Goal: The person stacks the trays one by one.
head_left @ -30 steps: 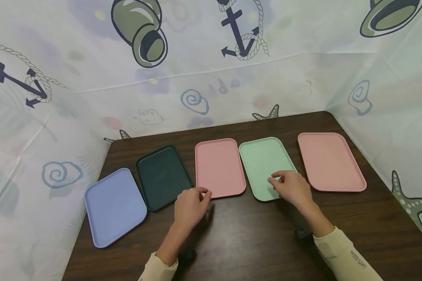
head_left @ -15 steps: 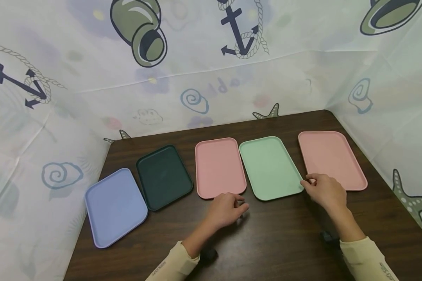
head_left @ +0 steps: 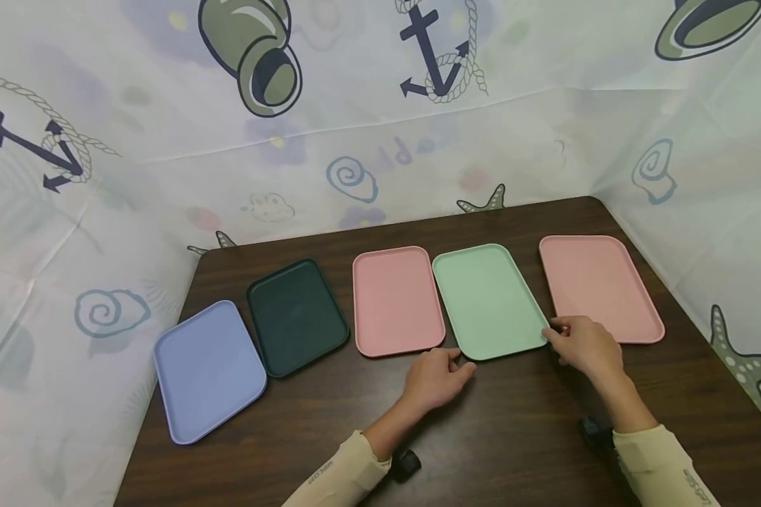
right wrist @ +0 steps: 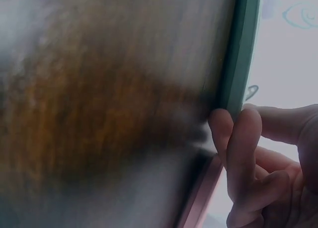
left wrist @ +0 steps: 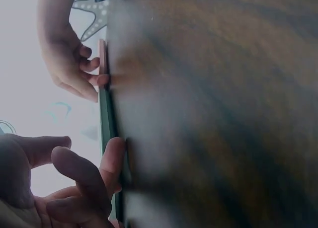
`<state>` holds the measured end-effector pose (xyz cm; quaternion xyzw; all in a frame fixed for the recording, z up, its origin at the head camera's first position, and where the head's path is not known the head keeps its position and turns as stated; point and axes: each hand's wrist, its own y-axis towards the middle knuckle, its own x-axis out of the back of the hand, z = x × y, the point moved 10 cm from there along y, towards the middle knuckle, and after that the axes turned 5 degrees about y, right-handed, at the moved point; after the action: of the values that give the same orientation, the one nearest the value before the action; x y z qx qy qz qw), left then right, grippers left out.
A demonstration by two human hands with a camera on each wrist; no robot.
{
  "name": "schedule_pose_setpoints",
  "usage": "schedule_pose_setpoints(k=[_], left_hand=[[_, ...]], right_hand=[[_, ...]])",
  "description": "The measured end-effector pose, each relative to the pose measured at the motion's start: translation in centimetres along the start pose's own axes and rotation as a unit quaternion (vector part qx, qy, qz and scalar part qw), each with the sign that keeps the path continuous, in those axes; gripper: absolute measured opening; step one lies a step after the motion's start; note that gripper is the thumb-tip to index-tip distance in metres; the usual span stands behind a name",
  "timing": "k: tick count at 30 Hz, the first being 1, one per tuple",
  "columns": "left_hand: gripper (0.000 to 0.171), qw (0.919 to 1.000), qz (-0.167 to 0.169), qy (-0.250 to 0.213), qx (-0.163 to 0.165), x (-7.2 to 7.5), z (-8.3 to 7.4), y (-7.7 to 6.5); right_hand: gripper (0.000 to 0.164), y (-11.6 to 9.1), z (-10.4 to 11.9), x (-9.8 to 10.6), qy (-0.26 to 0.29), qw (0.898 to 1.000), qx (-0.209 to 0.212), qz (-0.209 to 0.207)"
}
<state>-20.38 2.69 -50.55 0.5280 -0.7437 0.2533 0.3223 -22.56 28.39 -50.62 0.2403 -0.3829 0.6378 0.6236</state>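
Backdrop: a white printed sheet (head_left: 368, 134) with anchors, shells and starfish stands behind the mint tray and along both sides of the tabletop.
Tabletop: dark wood-grain surface (head_left: 501, 436) that carries five flat trays in a row, the mint tray fourth from the left.
Large pink tray: (head_left: 599, 285) just right of the mint tray, its near left corner beside the right hand.
Blue tray: (head_left: 208, 370) farthest left of the mint tray, set nearer the front edge and turned at an angle.
Dark green tray: (head_left: 297, 315) two places left of the mint tray, between the blue tray and the small pink tray.
Small pink tray: (head_left: 396, 299) just left of the mint tray, their long sides close together.
Mint tray: (head_left: 487, 299) lies flat on the tabletop, long side running away from the person, with a hand at each near corner.
Left hand: (head_left: 439, 377) at the near left corner of the mint tray; fingers loosely curled, and in the left wrist view a fingertip (left wrist: 115, 153) lies against the tray's edge (left wrist: 105, 118). Whether the hand actually grips the tray cannot be told.
Right hand: (head_left: 583, 345) at the near right corner of the mint tray; in the right wrist view curled fingers (right wrist: 233, 133) and thumb pinch the tray's rim (right wrist: 241, 54).
Sleeves: cream cuffs (head_left: 662, 461) cover both forearms, nearer the person than the mint tray.
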Motion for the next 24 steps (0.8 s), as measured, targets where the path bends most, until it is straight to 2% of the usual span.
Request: schedule_pose_setpoints(k=[6,12,18,24], left_hand=[[0.039,0.999,-0.012,-0.034,0.028,0.2,0.4,0.3],[0.038,0.9978,-0.019,-0.049,0.041,0.3,0.5,0.6],[0.034,0.9971,-0.039,-0.057,0.032,0.9,0.3,0.7],[0.018,0.9942,-0.084,-0.067,0.012,2.1,0.4,0.8]], right_hand=[[0.052,0.2,0.0,-0.4,0.016,1.0,0.001,0.019],[0.048,0.4,0.0,-0.7,0.044,0.999,0.002,0.02],[0.047,0.6,0.2,-0.8,0.066,0.997,0.017,0.02],[0.046,0.4,0.2,-0.6,0.16,0.987,0.008,0.03]])
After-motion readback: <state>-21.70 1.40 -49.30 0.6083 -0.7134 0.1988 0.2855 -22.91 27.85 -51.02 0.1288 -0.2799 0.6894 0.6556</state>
